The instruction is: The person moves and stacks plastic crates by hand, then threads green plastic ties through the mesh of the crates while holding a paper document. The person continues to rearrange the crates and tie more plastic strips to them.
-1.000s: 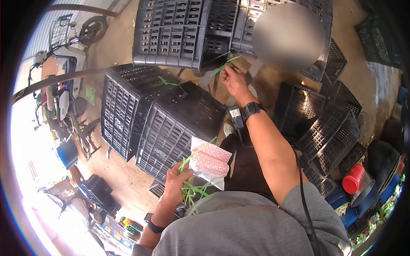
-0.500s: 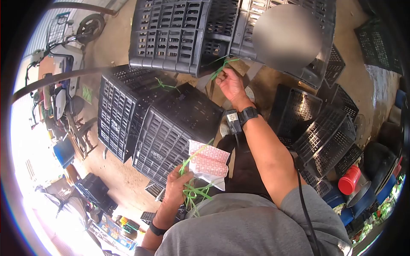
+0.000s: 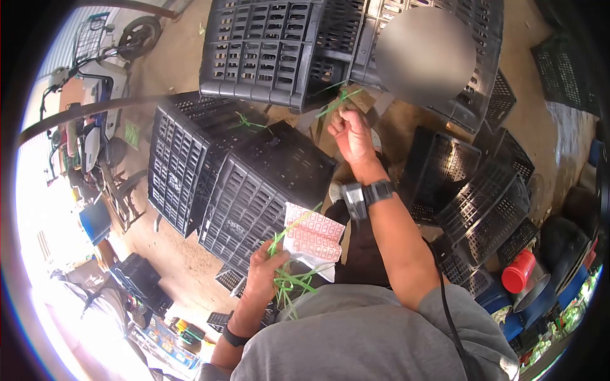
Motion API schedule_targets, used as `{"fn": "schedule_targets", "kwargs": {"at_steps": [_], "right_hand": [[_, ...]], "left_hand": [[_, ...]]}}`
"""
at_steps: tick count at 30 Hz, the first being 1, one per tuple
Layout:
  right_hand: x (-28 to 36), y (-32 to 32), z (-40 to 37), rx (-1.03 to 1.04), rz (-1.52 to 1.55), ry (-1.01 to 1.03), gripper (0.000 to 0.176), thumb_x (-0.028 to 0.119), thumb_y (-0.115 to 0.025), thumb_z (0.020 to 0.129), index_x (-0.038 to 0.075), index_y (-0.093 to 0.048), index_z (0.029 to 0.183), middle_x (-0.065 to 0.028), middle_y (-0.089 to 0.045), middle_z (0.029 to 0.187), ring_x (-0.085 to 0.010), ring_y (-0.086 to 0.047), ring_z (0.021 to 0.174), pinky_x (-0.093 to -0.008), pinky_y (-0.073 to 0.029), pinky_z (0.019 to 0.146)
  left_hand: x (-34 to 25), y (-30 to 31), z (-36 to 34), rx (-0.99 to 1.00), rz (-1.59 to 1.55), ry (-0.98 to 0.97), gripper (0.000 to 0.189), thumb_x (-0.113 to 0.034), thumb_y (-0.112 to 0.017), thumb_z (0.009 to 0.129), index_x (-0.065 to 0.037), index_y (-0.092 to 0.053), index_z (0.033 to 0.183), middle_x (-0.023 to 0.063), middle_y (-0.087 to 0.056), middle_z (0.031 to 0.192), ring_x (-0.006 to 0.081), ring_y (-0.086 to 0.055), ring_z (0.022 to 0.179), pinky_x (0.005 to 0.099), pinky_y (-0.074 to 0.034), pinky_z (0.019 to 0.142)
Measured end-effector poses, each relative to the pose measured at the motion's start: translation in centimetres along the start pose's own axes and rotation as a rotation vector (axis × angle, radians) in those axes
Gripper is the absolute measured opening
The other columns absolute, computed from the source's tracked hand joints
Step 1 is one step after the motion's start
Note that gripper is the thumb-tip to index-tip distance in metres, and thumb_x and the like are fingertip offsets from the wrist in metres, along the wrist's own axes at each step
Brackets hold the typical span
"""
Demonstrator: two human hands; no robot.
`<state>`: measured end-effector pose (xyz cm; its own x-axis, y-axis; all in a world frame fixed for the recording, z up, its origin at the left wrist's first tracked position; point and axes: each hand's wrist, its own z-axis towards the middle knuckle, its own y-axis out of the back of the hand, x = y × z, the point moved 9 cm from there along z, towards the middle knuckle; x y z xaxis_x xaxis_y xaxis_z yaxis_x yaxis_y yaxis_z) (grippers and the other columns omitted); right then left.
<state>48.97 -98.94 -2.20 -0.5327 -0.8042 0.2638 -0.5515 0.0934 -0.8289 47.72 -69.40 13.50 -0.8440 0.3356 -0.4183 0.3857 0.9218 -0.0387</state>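
A green strip (image 3: 340, 102) is being gripped in the clenched right hand (image 3: 350, 131) at the raised crate's (image 3: 267, 51) edge, where it seems threaded, while spare strips (image 3: 291, 283) and a label sheet (image 3: 314, 239) are being clutched in the left hand (image 3: 261, 274) — close by for reach.

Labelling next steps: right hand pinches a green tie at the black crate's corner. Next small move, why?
Likely pull the green tie snug: the right hand is fisted on it by the upper crate, ends loose. The left hand holds spare ties and a label sheet.
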Motion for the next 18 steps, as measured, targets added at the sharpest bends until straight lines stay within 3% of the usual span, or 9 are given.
{"fn": "schedule_targets", "kwargs": {"at_steps": [2, 3, 7, 9, 11, 13, 15, 18], "right_hand": [[1.8, -3.7, -1.6, 0.244, -0.013, 0.063, 0.007, 0.011, -0.060, 0.083, 0.010, -0.055, 0.079, 0.0002, -0.051, 0.071, -0.0107, -0.045, 0.062, -0.0268, -0.038, 0.058], [1.8, -3.2, -2.1, 0.240, -0.014, 0.068, 0.007, 0.011, -0.060, 0.083, 0.010, -0.055, 0.079, 0.0002, -0.051, 0.071, -0.0107, -0.045, 0.062, -0.0268, -0.038, 0.058], [2.3, 5.1, -2.3, -0.272, -0.330, 0.033, 0.017, 0.024, -0.061, 0.086, 0.008, -0.059, 0.092, -0.0026, -0.061, 0.083, -0.0087, -0.054, 0.069, -0.0242, -0.044, 0.059], [2.2, 5.9, -2.3, -0.297, -0.579, 0.033, 0.018, 0.026, -0.058, 0.088, 0.009, -0.060, 0.090, -0.0030, -0.061, 0.083, -0.0088, -0.054, 0.068, -0.0235, -0.044, 0.059], [0.4, 2.1, -1.8, -0.142, -0.654, -0.002, 0.017, 0.025, -0.056, 0.089, 0.008, -0.061, 0.090, -0.0029, -0.062, 0.084, -0.0084, -0.054, 0.069, -0.0231, -0.044, 0.059], [-2.9, -4.4, -2.3, 0.222, -0.940, -0.051, 0.016, 0.021, -0.056, 0.088, 0.007, -0.061, 0.094, -0.0029, -0.062, 0.085, -0.0078, -0.055, 0.071, -0.0227, -0.044, 0.061], [-6.4, -5.4, -0.5, 0.341, -1.174, 0.008, 0.019, 0.014, -0.055, 0.087, 0.005, -0.061, 0.104, -0.0050, -0.063, 0.087, -0.0166, -0.059, 0.077, -0.0269, -0.047, 0.070], [-10.7, -5.4, 3.3, 0.398, -1.458, 0.047, 0.025, 0.016, -0.058, 0.086, 0.006, -0.060, 0.108, -0.0059, -0.064, 0.092, -0.0156, -0.059, 0.079, -0.0261, -0.047, 0.070]], "left_hand": [[0.0, 0.1, -0.1, -0.009, 0.001, 0.008, 0.010, 0.002, -0.056, 0.079, -0.007, -0.053, 0.083, -0.0012, -0.052, 0.065, 0.0067, -0.048, 0.048, 0.0195, -0.037, 0.041], [-0.1, 0.3, -0.2, -0.015, 0.004, 0.015, 0.011, 0.003, -0.055, 0.079, -0.007, -0.053, 0.084, -0.0014, -0.053, 0.066, 0.0067, -0.048, 0.048, 0.0193, -0.037, 0.041], [0.0, 0.3, -0.2, 0.018, 0.004, -0.004, 0.012, 0.002, -0.057, 0.078, -0.005, -0.054, 0.088, -0.0011, -0.053, 0.067, 0.0062, -0.049, 0.050, 0.0192, -0.037, 0.043], [-0.1, 0.4, -0.4, 0.046, 0.001, -0.018, 0.013, 0.003, -0.057, 0.078, -0.003, -0.055, 0.089, -0.0023, -0.052, 0.067, 0.0049, -0.048, 0.051, 0.0187, -0.036, 0.044], [1.0, 0.9, 0.2, 0.117, 0.029, 0.005, 0.017, 0.003, -0.057, 0.077, -0.002, -0.056, 0.094, -0.0043, -0.051, 0.068, 0.0037, -0.046, 0.052, 0.0182, -0.034, 0.045], [0.9, 1.1, -0.2, 0.138, 0.016, 0.021, 0.022, 0.002, -0.058, 0.077, -0.002, -0.057, 0.098, -0.0051, -0.052, 0.070, 0.0030, -0.046, 0.054, 0.0179, -0.033, 0.046], [1.4, 1.3, -0.2, 0.168, 0.040, 0.053, 0.025, 0.001, -0.059, 0.076, -0.002, -0.058, 0.101, -0.0046, -0.054, 0.072, 0.0028, -0.047, 0.056, 0.0181, -0.034, 0.047], [1.9, 2.1, -0.5, 0.100, -0.004, 0.060, 0.021, 0.004, -0.057, 0.075, -0.002, -0.057, 0.096, -0.0030, -0.054, 0.068, 0.0044, -0.049, 0.054, 0.0195, -0.036, 0.046]]}}
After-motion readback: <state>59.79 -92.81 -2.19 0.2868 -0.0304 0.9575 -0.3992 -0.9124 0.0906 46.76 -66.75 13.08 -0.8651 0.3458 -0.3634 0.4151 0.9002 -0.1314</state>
